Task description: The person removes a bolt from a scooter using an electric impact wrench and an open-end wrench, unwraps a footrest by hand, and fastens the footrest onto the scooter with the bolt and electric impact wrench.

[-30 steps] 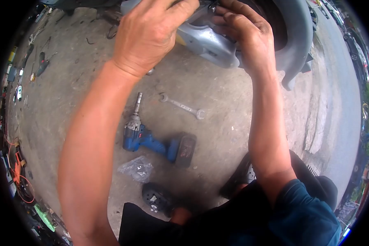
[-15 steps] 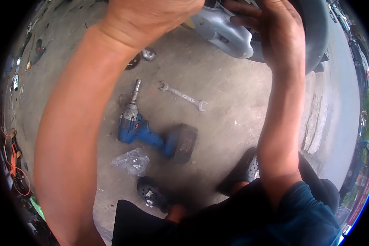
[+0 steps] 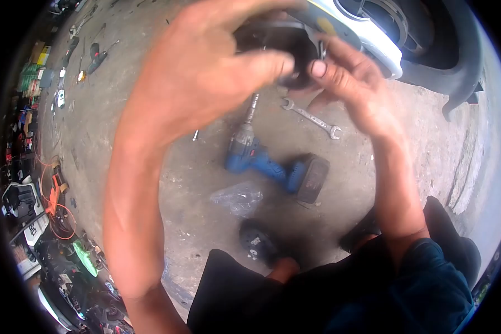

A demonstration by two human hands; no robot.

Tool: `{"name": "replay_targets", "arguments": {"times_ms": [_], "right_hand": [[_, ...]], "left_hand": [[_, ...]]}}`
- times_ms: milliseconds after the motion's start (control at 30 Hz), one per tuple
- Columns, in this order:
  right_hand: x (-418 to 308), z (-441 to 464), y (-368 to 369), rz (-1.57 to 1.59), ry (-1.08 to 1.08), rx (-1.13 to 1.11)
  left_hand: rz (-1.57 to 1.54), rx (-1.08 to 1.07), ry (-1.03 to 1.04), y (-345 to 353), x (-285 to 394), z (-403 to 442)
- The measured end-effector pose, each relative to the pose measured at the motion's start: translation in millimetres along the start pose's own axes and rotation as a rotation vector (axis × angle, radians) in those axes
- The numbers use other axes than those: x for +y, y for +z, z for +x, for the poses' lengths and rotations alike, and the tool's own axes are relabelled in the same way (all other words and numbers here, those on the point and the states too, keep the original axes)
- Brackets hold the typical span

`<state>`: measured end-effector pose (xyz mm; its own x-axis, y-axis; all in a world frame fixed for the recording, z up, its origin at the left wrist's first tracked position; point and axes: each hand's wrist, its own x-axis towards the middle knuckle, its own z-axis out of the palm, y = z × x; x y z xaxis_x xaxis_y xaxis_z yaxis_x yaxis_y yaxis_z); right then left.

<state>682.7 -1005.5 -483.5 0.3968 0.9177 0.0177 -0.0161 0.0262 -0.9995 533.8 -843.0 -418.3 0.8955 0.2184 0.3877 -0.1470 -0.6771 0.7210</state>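
Above the floor, my left hand (image 3: pixel 206 75) is closed round a dark rounded part (image 3: pixel 301 49), its thumb on the near side; motion blurs both. My right hand (image 3: pixel 350 80) meets that part's right edge, thumb and fingers pinched around a small metal pin-like piece (image 3: pixel 321 50). Whether the pin is fixed to the part I cannot tell. Behind my hands is a silver-white body panel (image 3: pixel 392 60) with a wheel beside it. Below them on the concrete lie a blue cordless impact wrench (image 3: pixel 256 161) with a long socket and a double open-ended spanner (image 3: pixel 312 118).
A clear plastic bag (image 3: pixel 236 199) lies between the impact wrench and my shoe (image 3: pixel 256 239). One small bolt (image 3: pixel 195 135) is on the floor by my left forearm. Scattered tools, an orange cable (image 3: pixel 54 195) and boxes line the left side. A grey fender (image 3: pixel 456 72) juts in at upper right.
My hands have come away from the silver-white panel and now hold the dark part between them. The view has shifted left, so the floor tools appear farther right.
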Motion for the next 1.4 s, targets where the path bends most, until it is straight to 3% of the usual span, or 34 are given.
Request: {"name": "replay_targets", "arguments": {"times_ms": [33, 67, 133, 167, 233, 267, 333, 433, 533, 633, 867, 1033, 1133, 1200, 1267, 1400], "right_hand": [[16.8, -2.2, 8.4, 0.133, 0.118, 0.011], [31.1, -5.7, 17.0, 0.282, 0.194, 0.004], [47.2, -10.9, 24.5, 0.478, 0.303, 0.039], [50.8, -12.8, 24.5, 0.533, 0.349, 0.077], [48.4, -10.2, 18.6, 0.532, 0.311, 0.126], [42.8, -9.9, 16.6, 0.517, 0.288, 0.161], [27.6, -10.8, 16.1, 0.444, 0.236, 0.222], [15.1, -7.8, 10.3, 0.517, 0.206, 0.276], [8.6, -5.9, 2.6, 0.568, 0.131, 0.312], [-4.0, -6.4, -3.9, 0.554, 0.092, 0.338], [-11.0, -16.4, -1.5, 0.352, 0.138, 0.318], [-12.8, -23.5, -2.0, 0.390, 0.137, 0.327], [-23.7, -19.5, -13.5, 0.412, 0.088, 0.353], [-21.4, -14.9, -20.0, 0.440, 0.047, 0.362], [-21.3, -7.6, -25.6, 0.443, 0.043, 0.372], [-23.1, 2.2, -31.7, 0.447, 0.017, 0.369]], "left_hand": [[-0.039, -0.037, -0.120, -5.9, -0.5, -11.6], [-0.268, 0.179, -0.198, -6.0, -6.5, -28.4], [-0.234, 0.449, -0.500, -17.1, -48.0, -82.0], [0.005, 0.435, -0.764, -14.1, -76.0, -115.5], [0.245, 0.231, -1.023, 3.6, -140.3, -194.4], [0.465, 0.030, -0.995, 14.6, -170.1, -236.9], [0.561, -0.055, -1.135, 46.1, -146.6, -237.0], [0.669, -0.051, -1.007, 71.4, -150.2, -247.7], [0.737, -0.027, -1.011, 75.1, -159.0, -247.8], [0.045, 0.395, -1.020, 68.8, -206.4, -278.4], [0.381, 0.306, -1.027, 53.7, -191.2, -248.4], [0.641, 0.222, -1.029, 48.1, -199.9, -254.9], [0.002, 0.510, -1.145, 44.1, -158.1, -196.9], [-0.197, 0.527, -0.965, 42.9, -97.7, -134.7], [-0.226, 0.518, -0.658, 46.0, -50.5, -82.3], [-0.380, 0.357, -0.479, 55.6, 3.2, -15.0]]}}
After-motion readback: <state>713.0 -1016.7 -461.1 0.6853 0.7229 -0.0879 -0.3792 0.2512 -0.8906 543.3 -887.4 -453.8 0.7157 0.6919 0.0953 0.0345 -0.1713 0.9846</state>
